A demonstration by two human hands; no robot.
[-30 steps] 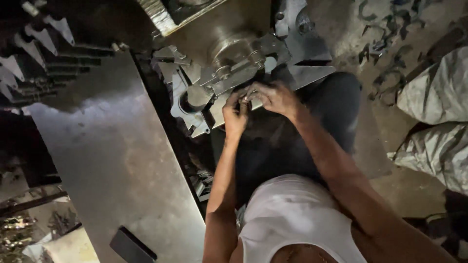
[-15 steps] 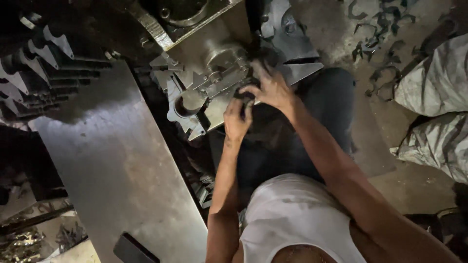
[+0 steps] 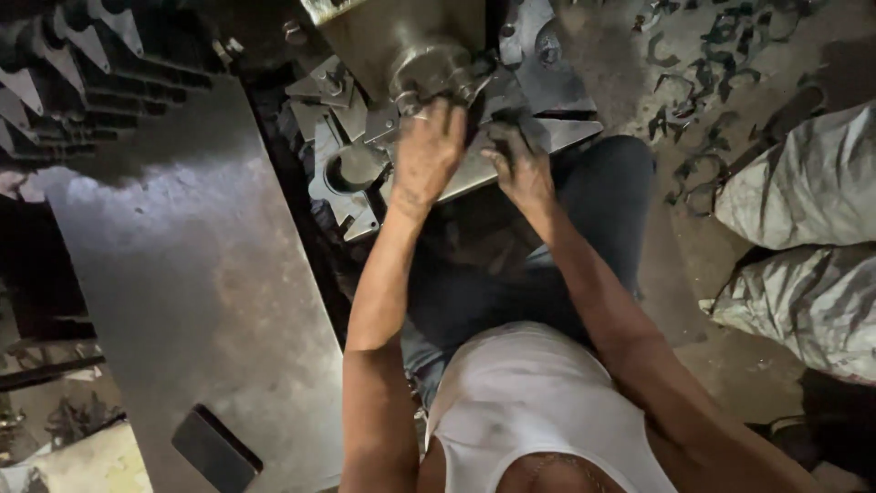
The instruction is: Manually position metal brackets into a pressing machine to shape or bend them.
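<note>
A broad grey steel sheet [image 3: 192,301] fills the left half of the view, tilted, with a dark flat rectangular object [image 3: 216,449] lying near its lower edge and a row of pointed metal blanks [image 3: 55,55] stacked beyond its upper left corner. At the right edge sit two pale tied sacks [image 3: 803,237] on the dusty floor [image 3: 703,265], where curved dark metal offcuts [image 3: 703,100] are scattered. At top centre stands the press machine [image 3: 401,36], its round metal fitting [image 3: 424,73] just above a flat die plate [image 3: 351,169] with a round hole. The left hand [image 3: 427,153] lies palm-down on the plate, right below the round fitting and touching it; whether this grip is closed on anything I cannot tell. The right hand [image 3: 518,157], just beside it, has its grip pinched together on a small dark metal piece [image 3: 507,128] held at the plate's right edge, over the person's dark trousers.
</note>
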